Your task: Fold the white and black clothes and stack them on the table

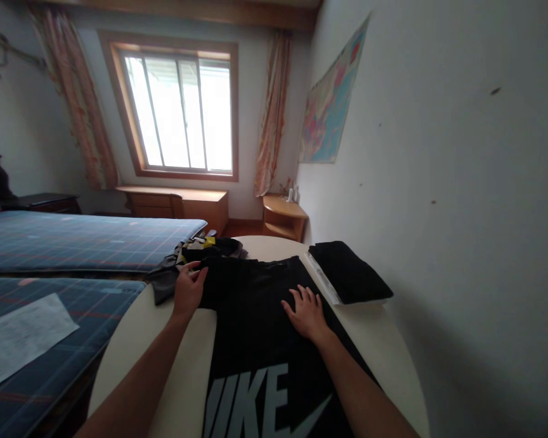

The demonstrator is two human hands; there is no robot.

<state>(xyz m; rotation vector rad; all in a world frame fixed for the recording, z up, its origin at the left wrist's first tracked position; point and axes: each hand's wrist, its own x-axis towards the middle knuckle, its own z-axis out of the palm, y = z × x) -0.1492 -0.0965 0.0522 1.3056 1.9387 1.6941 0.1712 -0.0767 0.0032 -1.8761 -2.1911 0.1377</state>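
A black T-shirt point(251, 331) with a large grey NIKE print lies spread on a round cream table point(189, 359), its print nearest me. At the far left of the shirt, my left hand point(189, 289) is closed, thumb and fingers pinching the sleeve corner. My right hand point(307, 313) rests palm down on the shirt's right side, fingers spread and holding nothing. Beyond my left hand sits a crumpled heap of dark clothes point(167, 280) with some yellow in it. To the right of the shirt, a folded black garment point(351, 271) lies on a flat white object point(322, 277).
Two beds with blue plaid mattresses point(95, 237) stand to the left, with a sheet of paper point(25, 337) on the nearer one. A white wall point(475, 243) runs close along the right. Behind the table are a low desk point(201, 198) and a corner shelf point(285, 210).
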